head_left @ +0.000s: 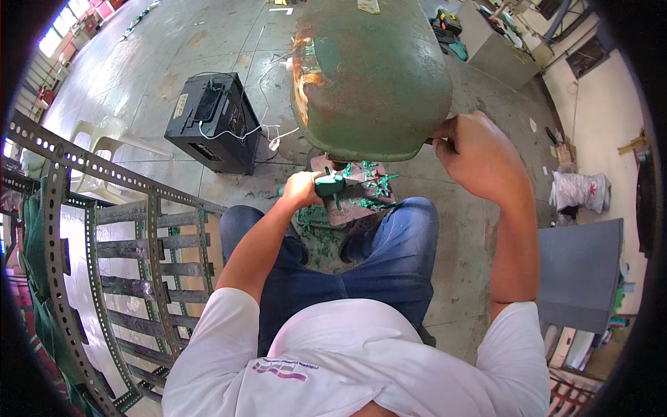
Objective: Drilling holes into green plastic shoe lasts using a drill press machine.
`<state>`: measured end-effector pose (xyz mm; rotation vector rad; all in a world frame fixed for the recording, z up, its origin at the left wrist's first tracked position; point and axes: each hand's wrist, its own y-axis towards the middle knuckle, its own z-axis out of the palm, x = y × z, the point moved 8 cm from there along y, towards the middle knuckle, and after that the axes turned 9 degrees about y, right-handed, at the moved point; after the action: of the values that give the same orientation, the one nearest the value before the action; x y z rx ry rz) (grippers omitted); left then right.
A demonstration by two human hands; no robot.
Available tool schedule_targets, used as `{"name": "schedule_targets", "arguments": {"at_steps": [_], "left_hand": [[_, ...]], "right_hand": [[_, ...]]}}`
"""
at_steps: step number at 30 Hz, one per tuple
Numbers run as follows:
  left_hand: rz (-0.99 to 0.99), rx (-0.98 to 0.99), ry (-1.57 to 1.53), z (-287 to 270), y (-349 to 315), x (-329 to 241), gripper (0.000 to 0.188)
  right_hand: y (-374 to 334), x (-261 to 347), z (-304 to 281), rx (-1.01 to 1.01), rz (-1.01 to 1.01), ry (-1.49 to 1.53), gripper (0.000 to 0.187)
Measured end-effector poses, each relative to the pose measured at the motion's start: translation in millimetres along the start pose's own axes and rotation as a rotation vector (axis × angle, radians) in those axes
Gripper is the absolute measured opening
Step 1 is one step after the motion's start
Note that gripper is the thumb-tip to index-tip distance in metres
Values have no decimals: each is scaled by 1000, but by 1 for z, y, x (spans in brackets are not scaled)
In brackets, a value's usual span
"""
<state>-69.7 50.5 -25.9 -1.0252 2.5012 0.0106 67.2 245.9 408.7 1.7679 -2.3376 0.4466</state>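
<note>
A rounded green metal housing [375,90] with worn, rusty patches stands in front of me. My left hand [303,189] is closed on a green molded piece [329,184], held low under the housing's near edge. Below it is a greyish-pink plate [342,214] with small green branching pieces [379,183] lying on it. My right hand [472,154] is closed at the housing's lower right corner. What its fingers grip there is hidden.
At left are a black box-shaped appliance [212,125] with white cables, pale plastic chairs [104,142] and a perforated metal rack [156,257]. A grey panel [580,274] and a wrapped white bundle [580,191] are at right. Green scraps litter the floor beneath the plate.
</note>
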Motion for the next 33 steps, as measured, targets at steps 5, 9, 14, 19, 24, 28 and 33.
{"name": "schedule_targets", "arguments": {"at_steps": [5, 9, 14, 19, 24, 28, 33], "left_hand": [[0, 30, 20, 2, 3, -1, 90], [6, 28, 14, 1, 2, 0, 91], [13, 37, 4, -3, 2, -3, 91], [0, 73, -6, -6, 1, -4, 92], [0, 56, 14, -5, 2, -3, 90], [-5, 62, 9, -4, 2, -2, 89], [-11, 105, 11, -6, 1, -5, 89]], "right_hand": [[-8, 3, -2, -78, -28, -18, 30], [-11, 2, 3, -78, -15, 16, 31], [-18, -2, 9, -151, -59, -32, 32], [-23, -1, 15, -149, -91, -68, 29], [-29, -5, 24, -166, -90, -37, 30], [-31, -1, 27, -147, -77, -34, 30], [-39, 0, 32, -226, -154, -4, 28]]}}
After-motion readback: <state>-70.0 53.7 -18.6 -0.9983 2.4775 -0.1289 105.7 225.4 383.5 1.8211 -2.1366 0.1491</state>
